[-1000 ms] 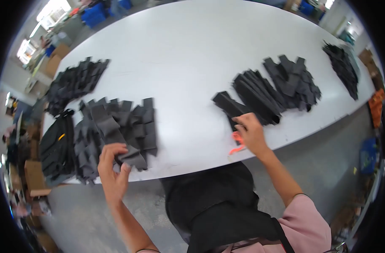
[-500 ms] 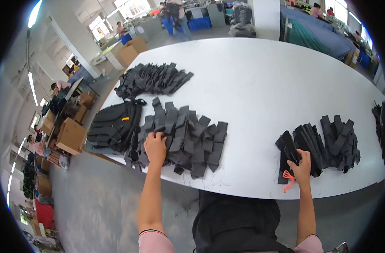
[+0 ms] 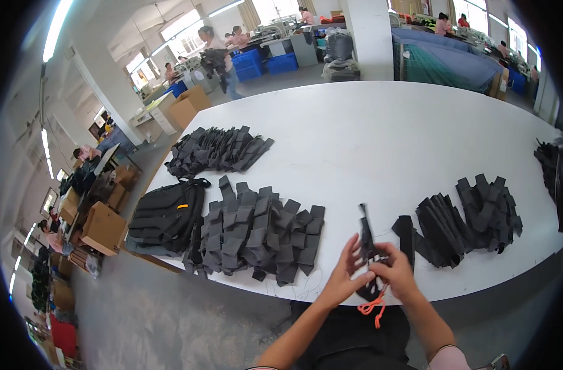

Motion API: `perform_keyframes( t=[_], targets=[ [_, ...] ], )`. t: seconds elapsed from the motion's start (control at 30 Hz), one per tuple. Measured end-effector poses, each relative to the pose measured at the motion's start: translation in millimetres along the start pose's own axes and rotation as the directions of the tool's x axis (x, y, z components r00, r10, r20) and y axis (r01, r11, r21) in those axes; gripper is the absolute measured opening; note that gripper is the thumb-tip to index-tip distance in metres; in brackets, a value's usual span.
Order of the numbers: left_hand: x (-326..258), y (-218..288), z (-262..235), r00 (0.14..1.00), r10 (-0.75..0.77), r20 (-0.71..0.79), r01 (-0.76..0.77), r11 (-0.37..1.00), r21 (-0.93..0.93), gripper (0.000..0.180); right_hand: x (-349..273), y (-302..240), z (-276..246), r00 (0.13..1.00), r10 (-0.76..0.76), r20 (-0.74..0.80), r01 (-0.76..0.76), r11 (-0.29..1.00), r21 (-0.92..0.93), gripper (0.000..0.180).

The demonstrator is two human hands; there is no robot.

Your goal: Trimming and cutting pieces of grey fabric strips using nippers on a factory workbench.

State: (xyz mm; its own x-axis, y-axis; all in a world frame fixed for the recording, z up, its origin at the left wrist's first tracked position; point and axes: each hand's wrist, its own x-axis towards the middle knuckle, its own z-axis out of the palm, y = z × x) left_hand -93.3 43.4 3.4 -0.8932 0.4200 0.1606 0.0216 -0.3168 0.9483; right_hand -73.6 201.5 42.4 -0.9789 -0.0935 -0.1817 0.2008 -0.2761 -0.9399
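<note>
Bright daylight from windows, fisheye-bent edges

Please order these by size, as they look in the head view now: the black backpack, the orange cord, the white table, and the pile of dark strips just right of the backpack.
1. White table
2. Pile of dark strips
3. Black backpack
4. Orange cord, clearly smallest

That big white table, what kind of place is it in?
Probably a workshop or small factory, maybe for bags. The white table holds piles of dark strips and a black backpack, and people in pink tops are around the room.
</note>
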Motion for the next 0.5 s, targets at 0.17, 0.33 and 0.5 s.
perform_keyframes(
  t=[0.17, 0.33, 0.5],
  targets=[
    [-26, 2, 10, 0.98, -0.191, -0.049, 0.181, 0.97, -0.161, 0.087, -10, 23, 7, 0.998, 0.066, -0.011, -0.063, 0.983, 0.175, 0.037],
    [-25, 1, 10, 0.839, -0.017, -0.544, 0.144, 0.971, 0.192, 0.042, 5, 61, 16, 0.994, -0.08, -0.073, 0.07, 0.989, -0.13, 0.041],
    [-22, -11, 20, 0.855, -0.029, -0.518, 0.277, 0.869, 0.41, 0.035, 16, 78, 24, 0.954, -0.241, -0.179, 0.151, 0.901, -0.408, 0.032]
  ],
)
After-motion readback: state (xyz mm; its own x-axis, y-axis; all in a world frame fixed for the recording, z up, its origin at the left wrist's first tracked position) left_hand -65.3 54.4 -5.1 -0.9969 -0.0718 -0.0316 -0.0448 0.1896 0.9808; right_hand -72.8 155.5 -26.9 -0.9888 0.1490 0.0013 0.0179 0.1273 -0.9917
